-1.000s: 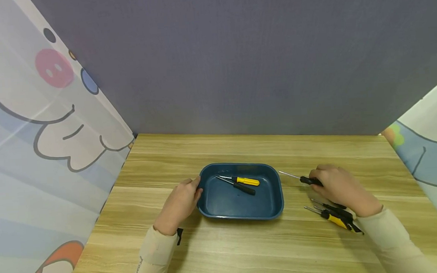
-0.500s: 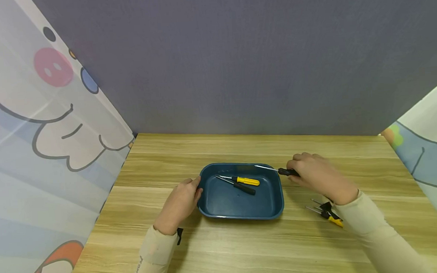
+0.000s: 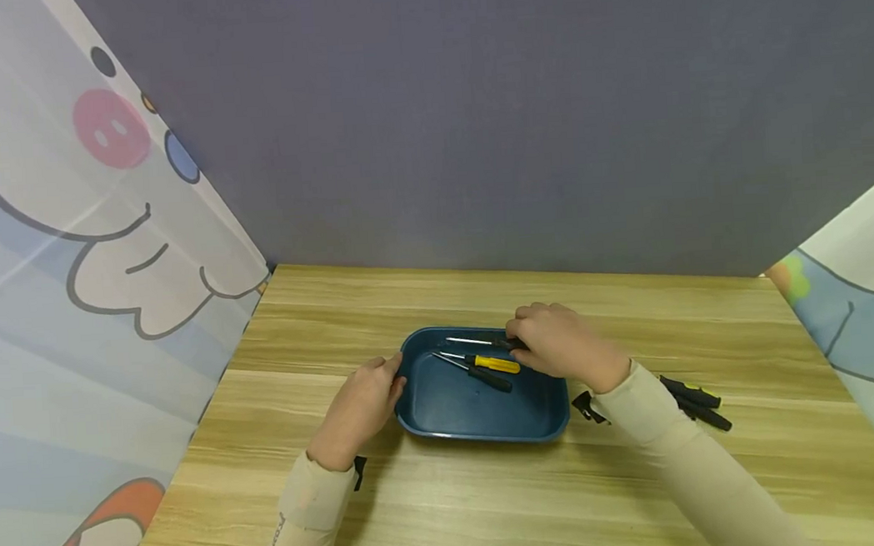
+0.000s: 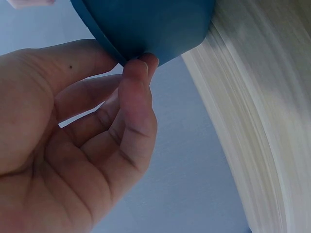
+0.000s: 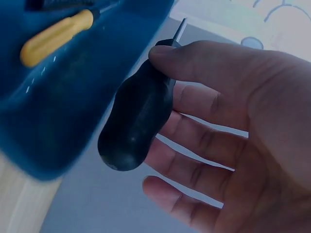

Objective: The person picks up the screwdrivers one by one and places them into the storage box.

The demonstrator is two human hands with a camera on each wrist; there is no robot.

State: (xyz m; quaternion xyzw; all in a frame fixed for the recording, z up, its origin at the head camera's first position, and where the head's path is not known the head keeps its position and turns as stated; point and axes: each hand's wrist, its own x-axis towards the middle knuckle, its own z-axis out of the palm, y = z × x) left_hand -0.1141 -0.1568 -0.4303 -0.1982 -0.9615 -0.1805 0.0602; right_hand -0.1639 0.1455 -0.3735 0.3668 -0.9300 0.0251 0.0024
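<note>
Right hand [image 3: 557, 341] clamped on a black-handled screwdriver [image 5: 136, 116] over the blue tray [image 3: 476, 417]; left hand [image 3: 361, 404] pinching the tray's rim, leftward of that grip. The step appears to be tray-loading; the next move likely calls for lowering the tool beside the yellow-handled screwdriver [image 3: 497, 364], just left of the grip, and releasing it.

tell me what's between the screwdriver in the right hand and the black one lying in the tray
In the head view, the yellow-handled screwdriver lies between the held screwdriver and the black-handled one in the tray.
</note>
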